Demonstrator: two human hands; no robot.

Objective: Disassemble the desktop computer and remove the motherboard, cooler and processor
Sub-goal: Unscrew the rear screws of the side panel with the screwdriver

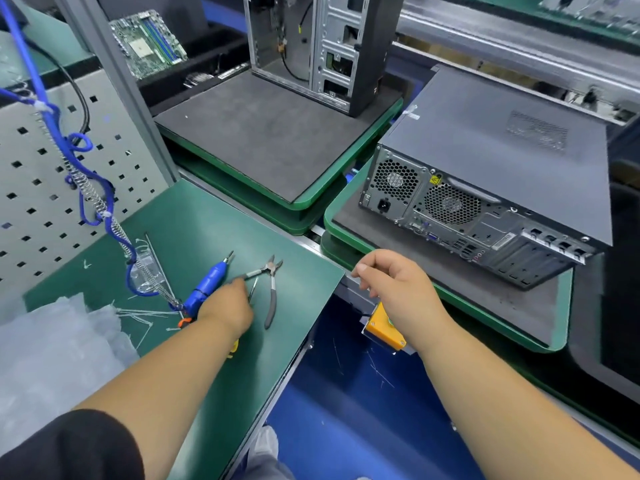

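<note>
Two bare forearms reached forward from the bottom of the view, over a blue floor and a green tabletop (214,358).

The left hand (227,306) lay low on the green tabletop among the tools, its fingers curled down around something thin. It seemed to pinch a slim metal bit or driver (253,289), though the fingers hid the grasp. Just beside it lay a blue electric screwdriver (207,282) on a blue coiled cable (83,174), and grey-handled side cutters (271,289). Cut cable ties were scattered on the mat, near a crumpled clear plastic bag (52,341).

The right hand (391,289) hovered at the tabletop's right edge above a yellow switch box (382,329), fingers loosely curled, holding nothing visible.

Beyond the right hand, the desktop computer (498,181) lay on its side on a foam-topped green pallet (557,306), rear panel toward the viewer, side cover shut. As a judgement, the task had barely begun: no panel was off, and the motherboard, cooler and processor were presumably still inside, unseen.

Further back to the left, another pallet (277,202) carried an upright, stripped chassis (311,46). Behind it, a bare motherboard (149,43) rested in a black tray. A grey pegboard (34,188) stood on the left, and conveyor rails ran across the far side.
</note>
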